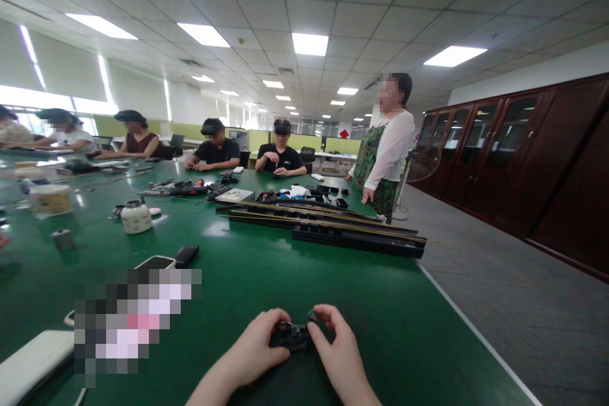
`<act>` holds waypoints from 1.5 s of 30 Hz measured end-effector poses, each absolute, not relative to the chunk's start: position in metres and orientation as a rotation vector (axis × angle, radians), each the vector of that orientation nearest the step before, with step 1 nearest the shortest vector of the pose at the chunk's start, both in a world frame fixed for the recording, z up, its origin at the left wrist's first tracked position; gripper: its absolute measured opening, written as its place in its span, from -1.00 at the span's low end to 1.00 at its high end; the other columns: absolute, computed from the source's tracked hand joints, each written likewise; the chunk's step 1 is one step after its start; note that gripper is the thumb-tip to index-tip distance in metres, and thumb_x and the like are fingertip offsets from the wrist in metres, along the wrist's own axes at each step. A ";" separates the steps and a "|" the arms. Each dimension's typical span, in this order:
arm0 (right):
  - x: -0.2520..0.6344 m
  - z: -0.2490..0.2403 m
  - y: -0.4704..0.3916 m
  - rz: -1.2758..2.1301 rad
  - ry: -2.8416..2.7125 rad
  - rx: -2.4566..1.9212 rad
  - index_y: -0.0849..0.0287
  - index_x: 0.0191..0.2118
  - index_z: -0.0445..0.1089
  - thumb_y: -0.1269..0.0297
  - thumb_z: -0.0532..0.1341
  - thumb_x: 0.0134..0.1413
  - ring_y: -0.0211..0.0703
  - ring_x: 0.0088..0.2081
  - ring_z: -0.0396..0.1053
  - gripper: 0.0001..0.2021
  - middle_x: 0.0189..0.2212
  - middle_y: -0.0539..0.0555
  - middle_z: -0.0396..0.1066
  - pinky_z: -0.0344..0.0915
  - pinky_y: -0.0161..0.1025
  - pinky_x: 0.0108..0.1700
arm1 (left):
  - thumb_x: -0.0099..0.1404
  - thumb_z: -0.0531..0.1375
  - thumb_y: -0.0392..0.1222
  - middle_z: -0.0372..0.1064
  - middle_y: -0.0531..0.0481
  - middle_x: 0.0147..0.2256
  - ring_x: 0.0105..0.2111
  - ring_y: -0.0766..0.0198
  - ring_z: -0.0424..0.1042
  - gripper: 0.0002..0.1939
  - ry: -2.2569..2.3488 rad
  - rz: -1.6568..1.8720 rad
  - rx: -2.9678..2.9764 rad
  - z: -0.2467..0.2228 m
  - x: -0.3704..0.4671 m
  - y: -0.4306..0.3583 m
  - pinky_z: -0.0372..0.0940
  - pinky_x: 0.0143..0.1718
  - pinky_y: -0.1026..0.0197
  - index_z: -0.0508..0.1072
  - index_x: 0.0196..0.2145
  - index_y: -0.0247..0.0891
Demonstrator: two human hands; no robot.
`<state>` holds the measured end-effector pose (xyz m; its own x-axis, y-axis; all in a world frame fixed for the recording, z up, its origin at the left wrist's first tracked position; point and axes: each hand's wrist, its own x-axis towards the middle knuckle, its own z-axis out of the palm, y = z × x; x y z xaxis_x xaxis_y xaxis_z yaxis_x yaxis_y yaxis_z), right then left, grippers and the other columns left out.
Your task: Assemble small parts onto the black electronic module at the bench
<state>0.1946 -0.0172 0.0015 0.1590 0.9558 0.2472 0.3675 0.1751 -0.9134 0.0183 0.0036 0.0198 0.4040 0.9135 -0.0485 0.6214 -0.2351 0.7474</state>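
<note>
Close to the near edge of the green table [380, 292], a small black part [295, 336] sits between the two bare hands. Its left end is pinched between the thumb and fingers of the left hand [261, 344]; the right hand [337, 342] pinches a small dark piece [313, 317] at the other end, thumb against index finger. Beyond them, long black rails [359, 243] reach the right edge, thin yellowish rods [333, 221] lying along them. Toward the left edge are a white jar [136, 217] and a metal cylinder [63, 240]. A standing person [387, 146] rests a hand at the far right corner.
</note>
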 end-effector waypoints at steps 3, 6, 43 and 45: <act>0.195 0.000 -0.016 0.724 -1.363 -1.368 0.15 -0.25 0.37 0.26 0.19 -0.12 -0.05 -0.18 0.38 -0.77 -0.28 0.09 0.46 0.24 -0.17 -0.10 | -0.12 0.13 -0.29 0.29 0.01 -0.27 -0.22 0.20 0.23 -0.61 1.309 0.533 1.952 0.020 0.019 0.003 0.11 -0.18 0.21 0.31 -0.24 -0.20; 0.197 -0.002 -0.015 0.754 -1.302 -1.345 0.17 -0.22 0.36 0.24 0.20 -0.13 -0.03 -0.17 0.38 -0.73 -0.26 0.13 0.46 0.25 -0.15 -0.10 | -0.12 0.13 -0.29 0.28 0.01 -0.27 -0.21 0.21 0.22 -0.61 1.314 0.534 1.949 0.020 0.019 0.003 0.10 -0.17 0.21 0.31 -0.24 -0.20; 0.198 -0.010 -0.007 0.803 -1.049 -1.175 0.20 -0.22 0.29 0.19 0.25 -0.17 -0.04 -0.18 0.40 -0.67 -0.26 0.17 0.45 0.33 -0.18 -0.16 | -0.11 0.13 -0.30 0.28 0.02 -0.25 -0.23 0.23 0.23 -0.59 1.314 0.524 1.972 0.016 0.018 0.004 0.11 -0.17 0.22 0.30 -0.21 -0.19; 0.198 -0.009 -0.007 0.797 -1.047 -1.173 0.20 -0.23 0.30 0.19 0.26 -0.18 -0.04 -0.19 0.41 -0.67 -0.27 0.17 0.45 0.33 -0.18 -0.17 | -0.10 0.13 -0.29 0.28 0.01 -0.25 -0.22 0.22 0.23 -0.59 1.313 0.520 1.971 0.017 0.018 0.004 0.11 -0.16 0.22 0.30 -0.20 -0.20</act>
